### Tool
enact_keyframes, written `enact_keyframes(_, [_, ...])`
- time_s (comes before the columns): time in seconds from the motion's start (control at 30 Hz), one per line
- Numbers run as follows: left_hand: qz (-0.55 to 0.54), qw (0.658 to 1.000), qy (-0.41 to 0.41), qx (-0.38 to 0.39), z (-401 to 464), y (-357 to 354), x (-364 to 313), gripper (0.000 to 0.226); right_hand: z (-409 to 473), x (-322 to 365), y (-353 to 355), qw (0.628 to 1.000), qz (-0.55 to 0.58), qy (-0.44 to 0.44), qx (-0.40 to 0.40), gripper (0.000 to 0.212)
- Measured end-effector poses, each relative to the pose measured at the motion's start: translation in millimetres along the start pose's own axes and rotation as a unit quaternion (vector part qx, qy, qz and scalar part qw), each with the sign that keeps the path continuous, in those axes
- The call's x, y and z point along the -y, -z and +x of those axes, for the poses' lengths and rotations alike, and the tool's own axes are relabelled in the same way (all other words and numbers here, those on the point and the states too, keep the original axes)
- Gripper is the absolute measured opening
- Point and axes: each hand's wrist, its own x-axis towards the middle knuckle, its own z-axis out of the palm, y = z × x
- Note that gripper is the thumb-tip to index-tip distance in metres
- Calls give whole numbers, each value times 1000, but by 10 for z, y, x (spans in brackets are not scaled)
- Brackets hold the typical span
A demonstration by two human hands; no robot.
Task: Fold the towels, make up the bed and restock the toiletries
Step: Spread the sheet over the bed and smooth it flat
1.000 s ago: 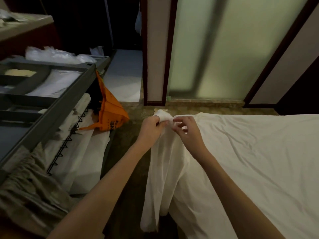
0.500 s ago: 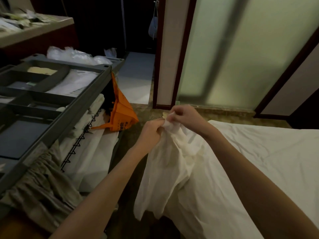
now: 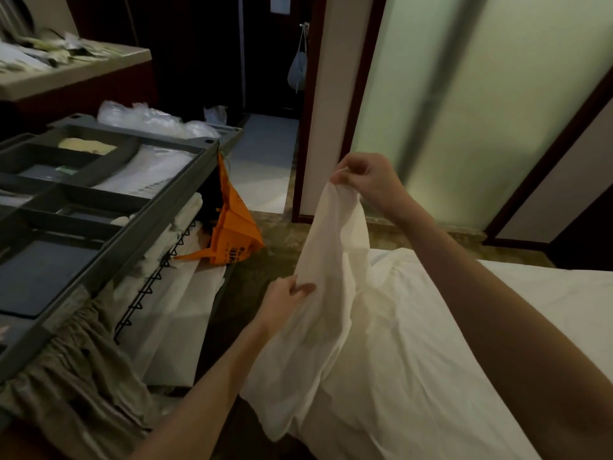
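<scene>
- Right hand (image 3: 366, 180) pinches the white sheet (image 3: 335, 277) corner, raised above the bed (image 3: 547, 293).
- Left hand (image 3: 282, 303) grips its edge lower down.
- Risk: thin cloth slipping from either pinch, dropping floorward.

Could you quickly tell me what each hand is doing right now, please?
Left hand: pinching the white sheet lower down its edge.
Right hand: gripping the same sheet's top, lifted up.

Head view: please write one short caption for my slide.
Both hands, right hand high and left hand low, grip a white sheet beside a housekeeping cart.
</scene>
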Motion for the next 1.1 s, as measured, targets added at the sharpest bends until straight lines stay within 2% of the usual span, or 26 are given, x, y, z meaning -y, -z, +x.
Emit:
enact_keyframes(0.1, [75,996,37,25,-62,-22,190,14,189,-103,114,998,13,-13,-54,7])
enact_keyframes(0.17, [81,994,71,23,-91,-8,267,20,288,-211,138,995,20,-32,-87,9])
enact_keyframes(0.27, [81,995,62,-8,-139,47,221,24,235,-339,51,995,-13,-72,-73,26])
enact_keyframes(0.33, [69,997,33,-21,-131,57,77,28,-3,-388,-62,996,-68,-53,-23,47])
enact_keyframes(0.37, [67,997,27,-18,-124,53,-2,28,-153,-394,-148,994,-98,-38,10,50])
enact_keyframes(0.47, [84,996,30,-2,-149,28,-257,28,-640,-317,-453,983,-74,-31,165,41])
enact_keyframes(0.53, [95,995,24,21,-134,-12,-418,28,-840,-312,-602,963,-46,-29,263,45])
enact_keyframes(0.57, [102,994,25,23,-137,-38,-503,28,-890,-355,-640,954,-50,-23,294,47])
enact_keyframes(0.63, [112,988,111,5,-80,-114,-594,29,-914,-410,-639,941,-42,-40,334,48])
enact_keyframes(0.73, [148,983,110,29,-108,-101,-508,26,-934,-446,-626,924,-34,-84,371,42])
enact_keyframes(0.8, [125,985,116,20,-136,-94,-514,26,-945,-429,-635,924,-49,-93,367,28])
enact_keyframes(0.9, [183,981,47,35,-285,-27,-377,22,-916,-365,-619,939,-73,-72,329,10])
enact_keyframes(0.93, [165,985,36,34,-333,-9,-318,20,-894,-334,-601,945,-71,-64,311,11])
enact_keyframes(1.0, [84,996,24,16,-431,4,-260,32,-835,-263,-550,959,-49,-58,273,13])
enact_keyframes(1.1, [40,997,60,21,-514,-19,-227,33,-695,-168,-412,977,0,-56,206,8])
